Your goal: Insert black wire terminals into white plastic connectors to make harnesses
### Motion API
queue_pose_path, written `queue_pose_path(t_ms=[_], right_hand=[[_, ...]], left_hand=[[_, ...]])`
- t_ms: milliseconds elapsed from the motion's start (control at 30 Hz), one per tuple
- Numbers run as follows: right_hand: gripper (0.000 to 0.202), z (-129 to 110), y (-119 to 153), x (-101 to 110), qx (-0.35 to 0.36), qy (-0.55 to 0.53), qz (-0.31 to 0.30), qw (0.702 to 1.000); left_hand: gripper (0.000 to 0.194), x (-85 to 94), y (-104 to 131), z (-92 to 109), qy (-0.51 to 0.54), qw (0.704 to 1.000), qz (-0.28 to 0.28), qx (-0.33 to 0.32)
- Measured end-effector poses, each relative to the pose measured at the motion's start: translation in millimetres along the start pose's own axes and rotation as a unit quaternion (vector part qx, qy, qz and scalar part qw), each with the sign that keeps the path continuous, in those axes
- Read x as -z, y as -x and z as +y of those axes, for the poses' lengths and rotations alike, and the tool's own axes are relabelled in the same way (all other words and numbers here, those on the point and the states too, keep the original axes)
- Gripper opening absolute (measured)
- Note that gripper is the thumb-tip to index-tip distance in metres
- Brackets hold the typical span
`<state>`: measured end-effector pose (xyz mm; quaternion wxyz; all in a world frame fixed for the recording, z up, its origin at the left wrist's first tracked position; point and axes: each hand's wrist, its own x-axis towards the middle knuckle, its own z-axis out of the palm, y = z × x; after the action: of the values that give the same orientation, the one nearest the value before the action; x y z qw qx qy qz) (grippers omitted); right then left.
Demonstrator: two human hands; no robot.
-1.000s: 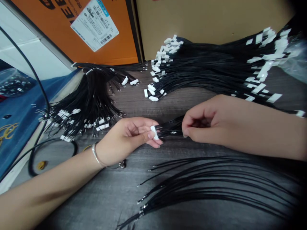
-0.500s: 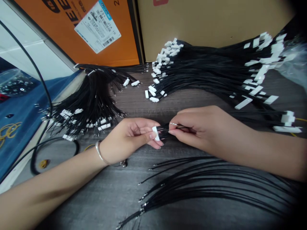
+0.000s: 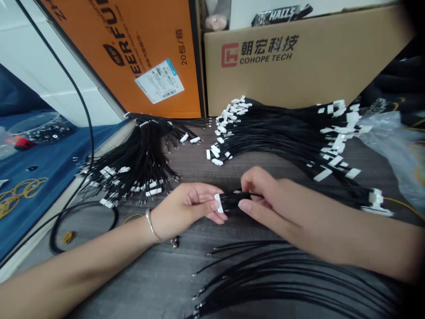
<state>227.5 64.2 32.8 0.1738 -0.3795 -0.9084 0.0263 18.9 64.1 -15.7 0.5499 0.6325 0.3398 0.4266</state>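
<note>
My left hand [image 3: 187, 206] pinches a small white connector housing [image 3: 218, 203] between thumb and fingers. Black wires [image 3: 233, 201] run from the connector's right side toward my right hand [image 3: 265, 195], whose fingers are closed on them. Exactly which wires the right fingertips grip is partly hidden. Below the hands lies a fan of loose black wires [image 3: 265, 274] with bare metal terminals at their left ends. Farther right, a white connector [image 3: 376, 199] lies on the table.
A large bundle of black wires [image 3: 282, 133] with white connectors lies behind my hands. Another wire pile [image 3: 146, 150] sits to the left. An orange box [image 3: 162, 40] and a brown carton [image 3: 315, 62] stand at the back. A black cable [image 3: 88, 110] loops down the left side.
The camera view has tilted up, so more of the boxes shows. My right hand has shifted its grip along the wires; the metal terminal at its fingertips earlier no longer shows clearly.
</note>
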Motion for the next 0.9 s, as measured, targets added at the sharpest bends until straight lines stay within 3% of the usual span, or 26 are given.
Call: queue_pose_path(t_ms=[67,267,433,567,667,900], right_hand=[[0.021,0.9,-0.4,-6.8,-0.008,-0.022,-0.029,0.999],[0.023,14.6,-10.7,-16.0,0.054,-0.07,0.004,0.996],[0.02,15.8,-12.0,-16.6,0.009,-0.121,-0.003,0.993],[0.025,14.1,-10.2,-15.1,0.007,-0.105,0.032,0.994],[0.018,14.6,-11.0,-14.6,-0.003,-0.128,0.058,0.99],[0.018,15.3,-11.2,-21.7,0.011,-0.086,0.038,0.995]], left_hand=[[0.017,0.0,0.4,-0.6,0.004,1.0,0.001,-0.002],[0.017,2.2,0.0,-1.7,0.001,1.0,-0.009,-0.011],[0.016,3.1,-1.4,-1.6,-0.002,1.0,0.001,-0.011],[0.019,3.3,-0.6,-2.6,0.003,1.0,0.008,-0.009],[0.02,3.1,0.0,-3.1,0.007,1.0,0.005,-0.012],[0.017,2.4,-0.4,-1.5,-0.008,1.0,0.002,-0.011]])
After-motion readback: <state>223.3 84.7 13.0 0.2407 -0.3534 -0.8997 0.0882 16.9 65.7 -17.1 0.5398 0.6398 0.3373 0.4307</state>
